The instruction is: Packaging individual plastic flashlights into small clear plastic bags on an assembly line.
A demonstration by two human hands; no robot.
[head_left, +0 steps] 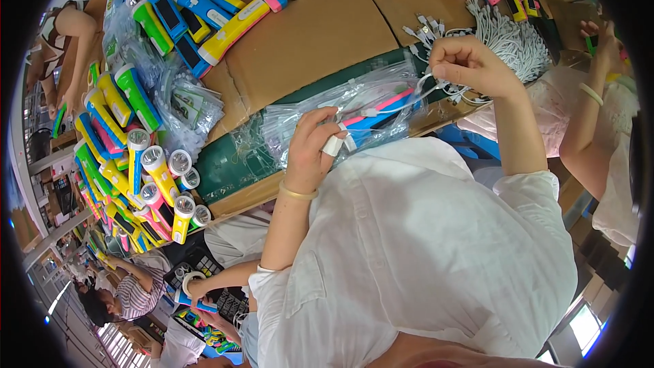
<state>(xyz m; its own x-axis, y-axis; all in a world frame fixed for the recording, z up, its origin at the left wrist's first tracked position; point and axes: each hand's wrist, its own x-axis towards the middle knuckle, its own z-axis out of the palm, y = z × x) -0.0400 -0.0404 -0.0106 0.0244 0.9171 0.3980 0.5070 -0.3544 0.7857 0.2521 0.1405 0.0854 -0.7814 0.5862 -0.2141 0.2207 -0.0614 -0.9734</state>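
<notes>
My left hand (pixel 313 146), with white wraps on its fingers, is curled at the near left side of a clear plastic bag (pixel 286 123) and grips its edge. In the bag shows a pink and blue flashlight (pixel 381 114). My right hand (pixel 473 65) pinches a white cable (pixel 424 86) above the bag's right end. Part of that cable runs down over the flashlight toward my left hand. Just beyond my right hand lies a large bundle of white cables (pixel 511 37) with metal plugs.
Colourful flashlights (pixel 197 10) are heaped at the far left, with more (pixel 139 177) along the left edge. Clear bags (pixel 187 105) lie between them. Brown cardboard (pixel 306 41) covers the table. A co-worker's arm (pixel 586 116) is at right; other people are at left.
</notes>
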